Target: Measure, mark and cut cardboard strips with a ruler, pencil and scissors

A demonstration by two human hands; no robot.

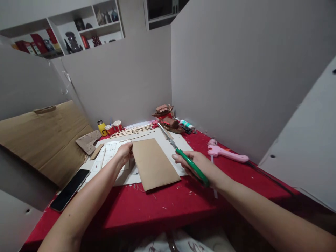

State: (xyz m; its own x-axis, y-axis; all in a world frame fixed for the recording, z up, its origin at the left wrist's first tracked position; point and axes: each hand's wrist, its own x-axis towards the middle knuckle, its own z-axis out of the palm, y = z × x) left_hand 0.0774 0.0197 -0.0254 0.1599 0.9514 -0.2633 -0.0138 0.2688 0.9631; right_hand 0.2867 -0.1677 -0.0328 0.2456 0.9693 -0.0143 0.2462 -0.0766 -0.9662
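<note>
My left hand [125, 152] grips the left edge of a brown cardboard sheet [153, 163] that lies on a white cutting mat [181, 143] on the red table. My right hand [195, 164] is closed around the green handles of a pair of scissors [183, 154]. The silver blades point away from me toward the back of the table, just right of the cardboard sheet.
A black phone [70, 189] lies at the left front. A pink glue gun [225, 151] rests on the right. Thin wooden sticks [133, 130], small cups [113, 127], a yellow bottle [102, 127] and a small wooden model [166, 117] sit at the back. Grey partition walls enclose the table.
</note>
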